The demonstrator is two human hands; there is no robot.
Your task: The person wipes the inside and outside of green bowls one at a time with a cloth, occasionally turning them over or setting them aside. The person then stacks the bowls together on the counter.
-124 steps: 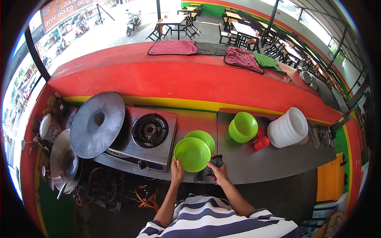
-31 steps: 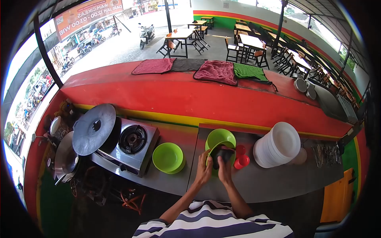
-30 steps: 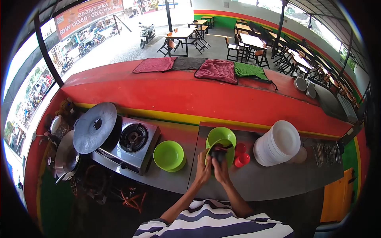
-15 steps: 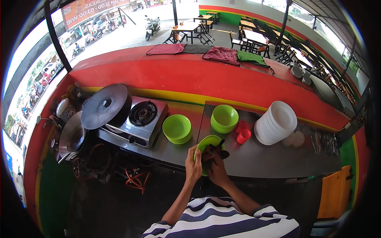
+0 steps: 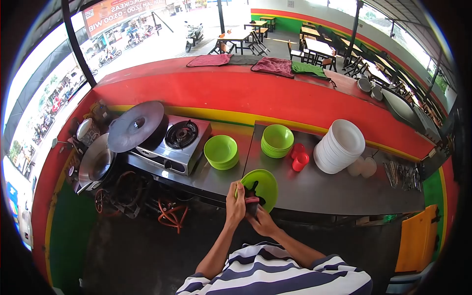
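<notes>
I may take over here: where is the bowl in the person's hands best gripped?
Likely the far right rim of the bowl, coming from the right: that thin edge is bare, while the left hand grips the left rim and the right hand holds a cloth at the near side.

- Daylight pours in from outside, bleaching the pavement (image 5: 164, 51).
- Shadow darkens the floor (image 5: 147, 255) below the tabletop (image 5: 319, 194).
- Fisheye distortion curves toward black corners.

Bowl (image 5: 268, 189) before two bowl stacks (image 5: 276, 140); stove (image 5: 189, 160) to their left; dish stack (image 5: 335, 153) right; cloths (image 5: 273, 68) behind
</notes>
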